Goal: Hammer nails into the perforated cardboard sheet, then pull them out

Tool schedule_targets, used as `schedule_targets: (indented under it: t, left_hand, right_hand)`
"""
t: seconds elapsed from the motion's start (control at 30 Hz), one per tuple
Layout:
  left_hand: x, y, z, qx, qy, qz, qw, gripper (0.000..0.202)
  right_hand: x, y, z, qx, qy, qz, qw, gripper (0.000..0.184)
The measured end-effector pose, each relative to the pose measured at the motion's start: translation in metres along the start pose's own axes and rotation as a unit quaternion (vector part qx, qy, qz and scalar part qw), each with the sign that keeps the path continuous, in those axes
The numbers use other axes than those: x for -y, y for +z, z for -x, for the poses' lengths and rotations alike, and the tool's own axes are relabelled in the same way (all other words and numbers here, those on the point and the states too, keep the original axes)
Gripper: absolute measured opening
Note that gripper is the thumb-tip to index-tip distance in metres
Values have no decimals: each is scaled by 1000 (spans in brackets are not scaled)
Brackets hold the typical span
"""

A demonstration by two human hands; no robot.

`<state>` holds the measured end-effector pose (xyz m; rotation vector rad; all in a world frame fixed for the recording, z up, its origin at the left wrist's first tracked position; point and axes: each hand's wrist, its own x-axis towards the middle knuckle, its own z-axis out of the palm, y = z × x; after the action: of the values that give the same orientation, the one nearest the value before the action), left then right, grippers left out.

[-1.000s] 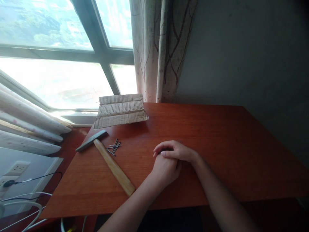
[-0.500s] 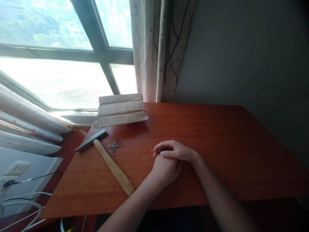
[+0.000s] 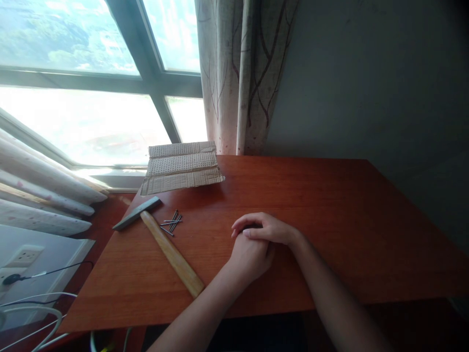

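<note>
My left hand (image 3: 251, 256) rests on the wooden table, and my right hand (image 3: 270, 228) lies over it with its fingers curled round. The left fingers are mostly hidden beneath the right hand. Left of my hands lies a hammer (image 3: 172, 254), its wooden handle reaching close to my left forearm and its grey head at the table's left edge. Several nails (image 3: 172, 223) are in a loose pile between the hammer head and my hands. Behind them, a creased piece of cardboard (image 3: 181, 166) with rows of small holes sits at the table's far left corner.
The reddish-brown table (image 3: 330, 210) stretches right towards a dark wall (image 3: 366, 83). A window (image 3: 98, 122) and patterned curtains (image 3: 227, 73) stand behind it. At the lower left, a wall socket (image 3: 25, 256) has a black plug (image 3: 12, 279) and white cables (image 3: 47, 313) beside it.
My hands stay clasped in the same place, and the hammer, nails and cardboard have not moved. The whole view has shifted very slightly.
</note>
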<state>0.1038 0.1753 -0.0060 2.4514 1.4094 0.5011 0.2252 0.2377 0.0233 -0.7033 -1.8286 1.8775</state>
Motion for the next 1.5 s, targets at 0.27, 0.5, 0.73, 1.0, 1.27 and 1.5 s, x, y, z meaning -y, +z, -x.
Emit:
schedule_targets:
  t: [0.27,0.5,0.73,1.0,1.27,1.5]
  left_hand:
    - [1,0,1,-7,2,8,1000,31]
    - [0,-1,0,-2,2,11,1000,32]
    - [-1,-2,0,7,0,1,1000,31]
    - [1,1,0,-1,2,9,1000,30]
    - [1,1,0,-11,5,6,1000,31]
    - [1,0,0,-6,8,8,1000,32]
  right_hand:
    - [4,0,0,-3,4,6,1000,31]
    - [2,0,0,-4,3,6,1000,31]
    - [-1,0,0,-2,1,2,1000,31]
    - [0,0,0,-2,2,-1,1000,31]
    - [-1,-1,0,-1,4,-2,1000,32]
    - [1,0,0,-5,3,3,1000,34]
